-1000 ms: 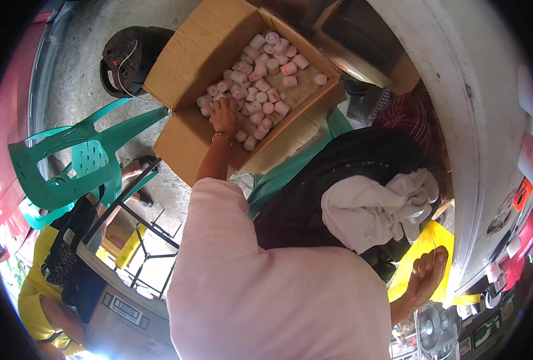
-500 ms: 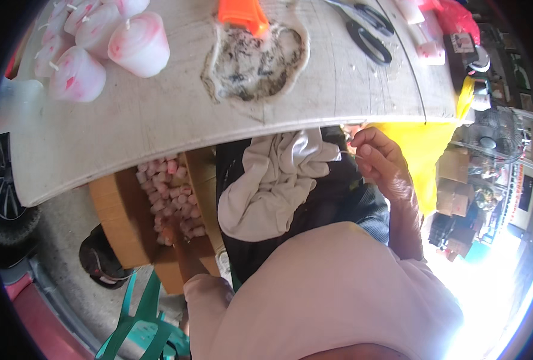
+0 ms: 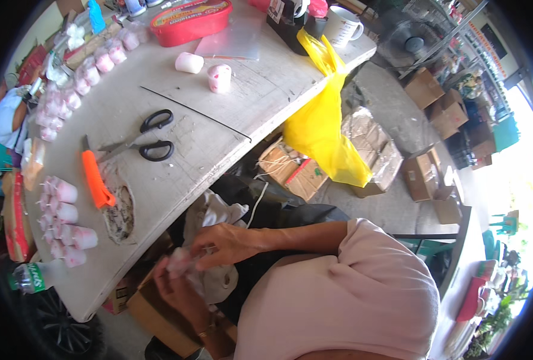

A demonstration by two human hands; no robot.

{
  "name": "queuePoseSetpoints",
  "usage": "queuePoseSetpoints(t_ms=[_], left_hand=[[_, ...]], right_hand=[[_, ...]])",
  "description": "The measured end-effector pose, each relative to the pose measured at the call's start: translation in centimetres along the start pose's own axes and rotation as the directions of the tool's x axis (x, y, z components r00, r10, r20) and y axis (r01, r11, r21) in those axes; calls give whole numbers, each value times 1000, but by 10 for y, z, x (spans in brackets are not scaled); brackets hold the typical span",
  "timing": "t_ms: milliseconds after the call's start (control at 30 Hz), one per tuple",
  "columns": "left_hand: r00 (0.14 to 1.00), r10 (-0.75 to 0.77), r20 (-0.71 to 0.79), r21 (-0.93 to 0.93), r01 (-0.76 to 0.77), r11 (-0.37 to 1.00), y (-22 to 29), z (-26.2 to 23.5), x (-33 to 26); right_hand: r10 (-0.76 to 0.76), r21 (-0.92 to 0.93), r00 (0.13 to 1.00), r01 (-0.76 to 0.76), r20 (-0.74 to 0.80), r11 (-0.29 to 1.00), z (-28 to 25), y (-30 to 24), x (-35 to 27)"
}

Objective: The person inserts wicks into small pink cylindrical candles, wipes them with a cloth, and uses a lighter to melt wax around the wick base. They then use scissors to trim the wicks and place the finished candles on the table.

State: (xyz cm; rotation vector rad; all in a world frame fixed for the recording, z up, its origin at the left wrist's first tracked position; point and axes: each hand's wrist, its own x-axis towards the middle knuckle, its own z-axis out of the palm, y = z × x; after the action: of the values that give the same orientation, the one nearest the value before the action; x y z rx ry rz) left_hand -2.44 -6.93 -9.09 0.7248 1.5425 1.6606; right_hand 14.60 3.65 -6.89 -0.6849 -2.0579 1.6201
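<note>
Pinkish-white waxy piece (image 3: 179, 260), blurred, between curled hands (image 3: 181, 293) (image 3: 227, 243).

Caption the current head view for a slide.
Left hand and right hand handle a blurred pink-and-white candle beside a table with scissors.

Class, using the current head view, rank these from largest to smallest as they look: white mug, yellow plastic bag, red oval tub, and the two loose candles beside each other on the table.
1. Yellow plastic bag
2. Red oval tub
3. White mug
4. Left candle and right candle: too alike to rank
</note>
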Motion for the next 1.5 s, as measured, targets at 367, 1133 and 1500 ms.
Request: queuePoseSetpoints(t_ms=[367,1133,1500], left_hand=[[885,342,317,364,-446,818,30,55,-8],[683,-167,712,-531,678,508,-57,19,-2],[773,-101,627,-504,501,704,-5,23,-10]], right_hand=[[349,711,936,-273,42,648,-35,-7,-25],[139,121,959,-111,-249,986,-23,-14,-24],[-41,1,999,41,-26,999,-50,-27,-23]])
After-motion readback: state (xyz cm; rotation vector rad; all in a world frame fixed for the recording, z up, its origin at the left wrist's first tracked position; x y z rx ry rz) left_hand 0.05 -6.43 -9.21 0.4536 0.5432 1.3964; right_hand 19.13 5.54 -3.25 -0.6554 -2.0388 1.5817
